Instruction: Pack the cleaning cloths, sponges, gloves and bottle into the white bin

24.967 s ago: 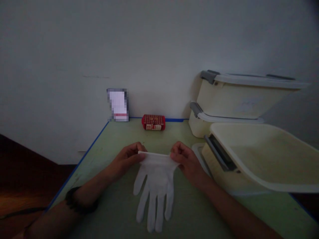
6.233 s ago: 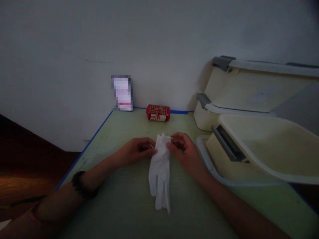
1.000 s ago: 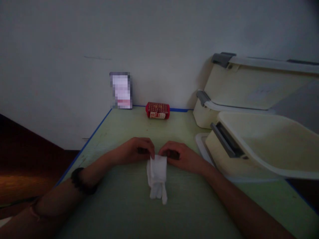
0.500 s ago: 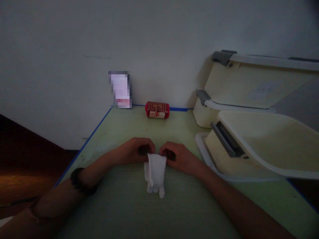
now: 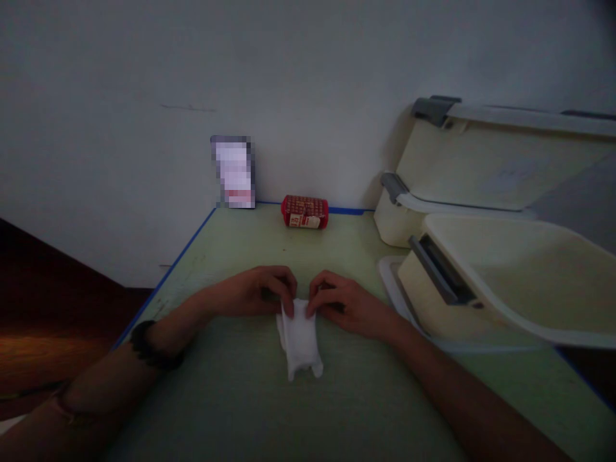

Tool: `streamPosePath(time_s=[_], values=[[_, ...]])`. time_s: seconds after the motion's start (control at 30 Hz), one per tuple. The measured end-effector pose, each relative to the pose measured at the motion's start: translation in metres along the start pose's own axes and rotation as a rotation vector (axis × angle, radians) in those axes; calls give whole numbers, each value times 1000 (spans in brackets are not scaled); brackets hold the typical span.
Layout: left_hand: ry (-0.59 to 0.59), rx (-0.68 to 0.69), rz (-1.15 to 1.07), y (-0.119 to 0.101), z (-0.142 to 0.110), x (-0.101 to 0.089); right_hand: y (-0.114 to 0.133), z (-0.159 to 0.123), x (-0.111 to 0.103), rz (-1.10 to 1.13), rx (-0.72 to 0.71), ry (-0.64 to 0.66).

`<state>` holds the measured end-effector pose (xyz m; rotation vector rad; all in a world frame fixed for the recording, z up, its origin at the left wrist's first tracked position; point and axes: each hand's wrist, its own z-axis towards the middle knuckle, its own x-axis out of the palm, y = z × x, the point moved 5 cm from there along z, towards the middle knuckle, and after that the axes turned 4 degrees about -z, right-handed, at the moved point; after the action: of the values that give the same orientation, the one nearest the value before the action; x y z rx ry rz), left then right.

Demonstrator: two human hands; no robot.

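Observation:
A white glove (image 5: 300, 340) lies folded into a short bundle on the green table (image 5: 231, 398), its finger ends pointing toward me. My left hand (image 5: 260, 292) pinches the bundle's far left corner with curled fingers. My right hand (image 5: 337, 301) pinches the far right corner the same way. Both hands rest on the table top, almost touching each other above the glove. A dark band circles my left wrist.
A red patterned can (image 5: 305, 212) lies on its side at the table's far edge, beside a blurred card (image 5: 233, 172) leaning on the wall. Cream plastic bins (image 5: 481, 186) are stacked at the right, with an open cream tub (image 5: 520, 282) in front. Blue tape edges the table.
The glove has been folded narrower and then shorter since the earliest frame. In the last second the bundle shrank further and both hands stayed pinched at its far end.

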<state>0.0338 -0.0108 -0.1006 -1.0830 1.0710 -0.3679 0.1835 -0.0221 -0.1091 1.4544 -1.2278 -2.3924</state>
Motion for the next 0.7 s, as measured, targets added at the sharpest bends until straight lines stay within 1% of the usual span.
streamPosePath(time_s=[0.17,0.23,0.3,0.4,0.47,0.57,0.7], values=[[32,-3,54,-9,-4,-4,11,-2,-4,-15,-3,34],[8,-23,71,-12,-3,-4,15,-2,-5,-33,8,18],[-21,-69,109,-13,-2,-2,17,-1,-3,-99,36,1],[-10,-139,205,-14,0,4,18,0,2,-242,70,44],[14,-159,290,-15,1,8,19,0,3,-308,94,74],[28,-170,409,-16,1,10,17,0,2,-353,141,88],[-9,-227,474,-14,-1,9,15,-2,-1,-348,187,75]])
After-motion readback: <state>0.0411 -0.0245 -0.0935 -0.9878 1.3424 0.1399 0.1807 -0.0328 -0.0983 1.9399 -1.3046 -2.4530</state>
